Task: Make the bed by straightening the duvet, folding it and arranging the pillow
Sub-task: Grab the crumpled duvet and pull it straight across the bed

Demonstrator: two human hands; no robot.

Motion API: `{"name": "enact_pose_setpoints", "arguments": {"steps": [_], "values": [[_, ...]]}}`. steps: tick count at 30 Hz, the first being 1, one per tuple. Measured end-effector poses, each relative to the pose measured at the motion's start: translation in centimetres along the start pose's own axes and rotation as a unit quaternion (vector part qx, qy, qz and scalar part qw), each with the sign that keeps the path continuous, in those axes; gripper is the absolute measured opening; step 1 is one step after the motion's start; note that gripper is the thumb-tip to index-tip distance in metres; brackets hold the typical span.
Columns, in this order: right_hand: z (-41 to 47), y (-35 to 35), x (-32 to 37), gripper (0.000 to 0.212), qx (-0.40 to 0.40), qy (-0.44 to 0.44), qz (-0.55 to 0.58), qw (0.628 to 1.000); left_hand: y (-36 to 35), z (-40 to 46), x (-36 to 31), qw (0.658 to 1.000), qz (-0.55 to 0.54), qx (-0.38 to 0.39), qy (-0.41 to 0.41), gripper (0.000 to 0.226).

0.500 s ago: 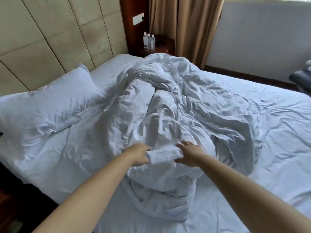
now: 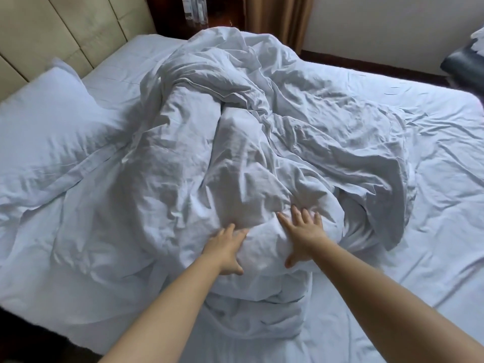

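Duvet point(image 2: 262, 142): bunched in a crumpled heap mid-bed.
Pillow point(image 2: 49, 121): left of the duvet, touching it.
Left hand point(image 2: 226, 248): fingers spread, pressing the duvet's near end.
Right hand point(image 2: 301, 233): fingers spread, flat on the duvet.

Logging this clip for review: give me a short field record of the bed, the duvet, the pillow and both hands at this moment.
duvet: white, crumpled in a heap mid-bed, not yet straightened or folded
pillow: white, by the headboard, left of the heap
left hand: fingers spread, pressing the near end of the duvet
right hand: fingers spread flat on the same bulge
bed sheet: white, wrinkled, exposed on the right
background: water bottles on a nightstand, curtain
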State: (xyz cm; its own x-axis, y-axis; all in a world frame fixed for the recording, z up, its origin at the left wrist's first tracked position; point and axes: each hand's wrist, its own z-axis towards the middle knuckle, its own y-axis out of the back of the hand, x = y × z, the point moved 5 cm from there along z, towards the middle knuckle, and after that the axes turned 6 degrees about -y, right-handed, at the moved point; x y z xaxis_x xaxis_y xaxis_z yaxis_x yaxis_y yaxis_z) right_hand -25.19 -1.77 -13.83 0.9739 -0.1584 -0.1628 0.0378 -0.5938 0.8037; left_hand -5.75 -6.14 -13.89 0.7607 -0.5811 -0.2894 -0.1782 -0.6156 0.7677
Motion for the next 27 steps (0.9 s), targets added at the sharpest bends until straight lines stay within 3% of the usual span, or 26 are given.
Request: {"name": "enact_pose_setpoints", "arguments": {"steps": [2,5,7,12,15,18,21,27], "values": [[0.1,0.0,0.8,0.108,-0.029,0.005,-0.021,0.999,-1.0,0.5,0.3,0.999,0.031,-0.003,0.005,0.108],[0.0,0.6,2.2,0.051,-0.084,0.027,0.007,0.996,-2.2,1.0,0.8,0.998,0.054,-0.018,0.004,0.104],[-0.7,1.1,2.7,0.034,-0.101,0.032,0.04,0.994,-2.9,1.0,0.6,0.999,0.041,-0.025,-0.002,0.103],[-4.2,2.4,2.9,0.03,-0.108,0.019,0.079,0.991,-4.2,-0.9,-1.5,1.0,-0.011,0.019,-0.01,0.115],[-6.6,3.5,2.9,0.032,-0.106,0.028,0.083,0.99,-3.6,-3.1,-3.2,0.999,0.008,-0.021,0.024,0.078],[-9.6,4.3,1.7,0.032,-0.117,0.031,0.094,0.988,-2.1,-6.3,-5.2,0.988,-0.017,-0.131,0.081,0.033],[-12.6,4.1,0.4,0.03,-0.133,0.021,0.125,0.983,-0.9,-8.9,-6.9,0.976,-0.044,-0.185,0.108,0.022],[-19.4,1.3,-1.8,0.028,-0.138,0.03,0.165,0.976,-2.2,-13.6,-12.3,0.976,-0.01,-0.177,0.128,0.021]]}}
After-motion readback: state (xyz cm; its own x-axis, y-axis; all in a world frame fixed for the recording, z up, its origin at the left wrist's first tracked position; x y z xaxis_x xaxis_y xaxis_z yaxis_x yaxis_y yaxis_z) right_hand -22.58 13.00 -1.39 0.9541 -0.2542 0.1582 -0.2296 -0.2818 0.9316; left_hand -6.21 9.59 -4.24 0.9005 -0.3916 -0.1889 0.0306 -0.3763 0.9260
